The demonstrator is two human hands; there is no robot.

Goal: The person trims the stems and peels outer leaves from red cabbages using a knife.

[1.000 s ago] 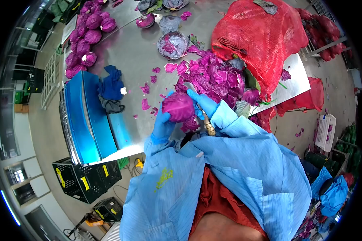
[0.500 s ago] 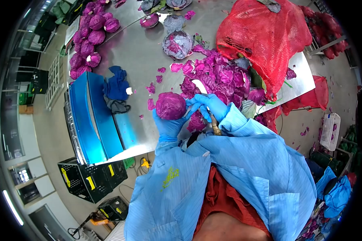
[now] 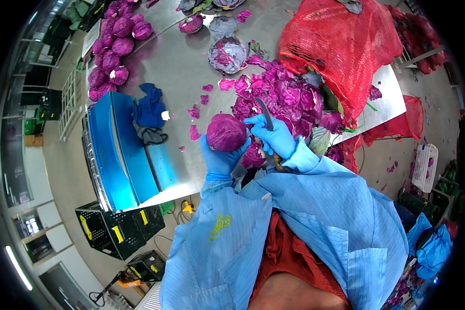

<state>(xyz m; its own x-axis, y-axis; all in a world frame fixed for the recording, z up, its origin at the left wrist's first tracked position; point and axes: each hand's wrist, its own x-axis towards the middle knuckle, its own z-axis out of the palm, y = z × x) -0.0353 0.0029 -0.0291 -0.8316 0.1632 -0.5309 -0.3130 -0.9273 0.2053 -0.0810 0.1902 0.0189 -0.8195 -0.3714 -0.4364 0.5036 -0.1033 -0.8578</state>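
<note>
A trimmed red cabbage [image 3: 226, 133] rests in my left hand [image 3: 221, 161], whose gloved fingers cup it from below. My right hand [image 3: 274, 136], also in a blue glove, is closed around a knife [image 3: 264, 110]; its blade points up and away, and the handle end shows below the palm. The fingertips of my right hand are close to the cabbage's right side; whether they touch it I cannot tell. Just beyond both hands lies a heap of loose purple cabbage leaves [image 3: 279, 98]. Farther back sits a cabbage with dull outer leaves [image 3: 227, 55].
Peeled cabbages [image 3: 122, 45] are piled at the table's far left. A blue box [image 3: 120, 150] and a dark blue cloth [image 3: 150, 106] are to my left. A red mesh sack [image 3: 341, 46] lies at the right. Black crates [image 3: 116, 230] stand on the floor, left.
The cabbage has shifted slightly right and up with my left hand. My right hand has turned the knife, so its blade shows dark and narrow instead of bright.
</note>
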